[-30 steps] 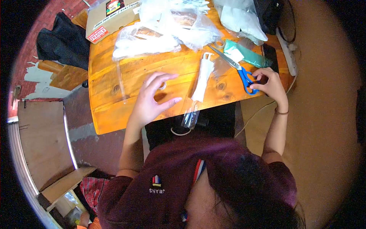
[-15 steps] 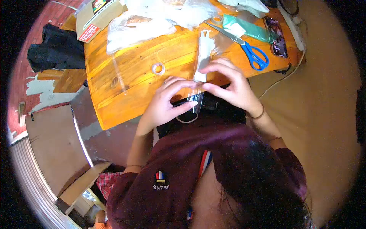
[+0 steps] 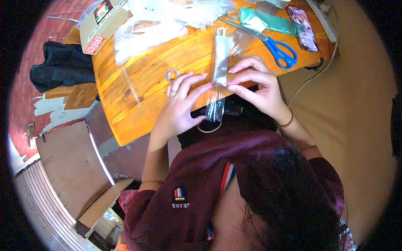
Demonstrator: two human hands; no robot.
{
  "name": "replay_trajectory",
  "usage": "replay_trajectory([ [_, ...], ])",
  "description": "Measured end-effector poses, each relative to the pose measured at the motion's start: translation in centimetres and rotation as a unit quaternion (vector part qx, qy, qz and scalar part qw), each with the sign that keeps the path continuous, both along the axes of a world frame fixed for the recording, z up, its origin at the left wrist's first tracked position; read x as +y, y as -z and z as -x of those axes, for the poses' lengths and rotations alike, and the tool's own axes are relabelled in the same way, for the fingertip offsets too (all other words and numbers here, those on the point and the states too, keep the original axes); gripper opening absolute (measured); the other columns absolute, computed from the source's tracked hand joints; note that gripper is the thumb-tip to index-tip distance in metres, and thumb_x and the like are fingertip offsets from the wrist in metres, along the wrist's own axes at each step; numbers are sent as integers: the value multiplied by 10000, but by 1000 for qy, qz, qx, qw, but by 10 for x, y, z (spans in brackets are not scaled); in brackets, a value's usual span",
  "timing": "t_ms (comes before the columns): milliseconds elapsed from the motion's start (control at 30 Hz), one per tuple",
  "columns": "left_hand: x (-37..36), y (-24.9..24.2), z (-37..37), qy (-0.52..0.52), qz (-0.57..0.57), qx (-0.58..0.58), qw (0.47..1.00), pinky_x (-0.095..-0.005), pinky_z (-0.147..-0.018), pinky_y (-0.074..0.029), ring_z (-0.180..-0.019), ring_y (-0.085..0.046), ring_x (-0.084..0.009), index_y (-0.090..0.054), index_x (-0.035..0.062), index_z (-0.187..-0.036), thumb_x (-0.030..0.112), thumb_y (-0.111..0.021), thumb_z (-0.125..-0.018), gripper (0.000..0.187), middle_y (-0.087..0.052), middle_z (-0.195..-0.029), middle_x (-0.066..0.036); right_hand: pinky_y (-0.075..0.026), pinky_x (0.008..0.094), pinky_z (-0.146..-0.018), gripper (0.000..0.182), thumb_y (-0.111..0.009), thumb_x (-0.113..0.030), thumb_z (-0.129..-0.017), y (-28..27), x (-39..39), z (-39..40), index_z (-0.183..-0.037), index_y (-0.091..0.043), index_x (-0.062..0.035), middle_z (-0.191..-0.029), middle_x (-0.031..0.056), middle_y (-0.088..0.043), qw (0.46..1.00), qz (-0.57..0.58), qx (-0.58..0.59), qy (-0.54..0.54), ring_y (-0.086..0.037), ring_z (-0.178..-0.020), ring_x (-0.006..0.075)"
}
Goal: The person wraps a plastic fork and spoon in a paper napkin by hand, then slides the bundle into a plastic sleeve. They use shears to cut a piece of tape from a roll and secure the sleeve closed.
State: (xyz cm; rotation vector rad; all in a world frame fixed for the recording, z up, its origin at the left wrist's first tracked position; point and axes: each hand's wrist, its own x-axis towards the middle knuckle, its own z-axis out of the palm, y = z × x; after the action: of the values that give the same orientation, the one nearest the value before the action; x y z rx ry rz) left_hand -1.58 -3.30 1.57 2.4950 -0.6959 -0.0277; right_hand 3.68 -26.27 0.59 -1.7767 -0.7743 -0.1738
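At far left, the cardboard box (image 3: 99,32) stood back on the wooden table (image 3: 136,109), probably clear of your elbows. The tape roll (image 3: 168,76) lay just beyond your left hand (image 3: 179,108), which was half open, thumb well apart from the fingers, curved about the clear sleeve (image 3: 216,105) without a closed grip, perhaps to steady it. The sleeve, a white item (image 3: 222,58) inside, lay along the table, its tail past the edge, seemingly leaving fingers room. Your right hand (image 3: 261,88) curled at its other side, thumb and forefinger close together; whether they pinched film could not be told. Rightward, the scissors (image 3: 271,44) lay handles nearest you, likely for easy reach.
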Motion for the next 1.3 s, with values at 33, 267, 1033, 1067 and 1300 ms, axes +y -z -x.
replay_trajectory([
  [33, -1, 4, 0, -13, 2, -21, 1000, -417, -983, -316, -1189, -389, -285, -551, 180, -1201, 175, -782, -566, 676, -454, -1262, -47, -418, 339, -815, 218, -726, -119, -694, 0, -3, 0, -906, -688, -84, -902, 60, -605, 1000, 24, -14, 7, -551, -889, 226],
  [267, -13, 37, 5, -51, 32, -147, 987, -373, -877, -377, -1058, -487, -213, -676, 224, -993, 145, -724, -663, 343, -584, -1076, 46, -368, 386, -886, 633, -693, -90, -671, 39, -12, 14, -1269, -491, -141, -1036, 55, -559, 982, 147, -120, -10, -493, -1016, 254],
  [1033, -34, 31, -22, -35, 67, -149, 986, -376, -781, -399, -882, -519, -237, -616, 119, -902, 123, -741, -635, 295, -555, -916, -26, -458, 329, -724, 476, -740, -72, -689, 55, 7, 13, -1139, -590, -28, -836, 42, -659, 983, -42, -169, 55, -620, -782, 213],
  [1067, -34, 32, -23, -36, 67, -154, 985, -372, -774, -398, -865, -523, -230, -625, 121, -880, 120, -738, -637, 268, -561, -897, -21, -462, 333, -720, 487, -741, -69, -692, 54, 7, 12, -1149, -578, -27, -840, 48, -659, 984, -46, -166, 49, -622, -784, 218],
  [1300, -32, 32, -25, -32, 108, -182, 977, -347, -738, -397, -786, -543, -185, -655, 119, -762, 81, -711, -659, 123, -603, -807, 26, -488, 382, -744, 606, -727, -34, -722, 72, 6, 13, -1249, -426, -29, -877, 91, -655, 989, -72, -119, 46, -637, -818, 252],
])
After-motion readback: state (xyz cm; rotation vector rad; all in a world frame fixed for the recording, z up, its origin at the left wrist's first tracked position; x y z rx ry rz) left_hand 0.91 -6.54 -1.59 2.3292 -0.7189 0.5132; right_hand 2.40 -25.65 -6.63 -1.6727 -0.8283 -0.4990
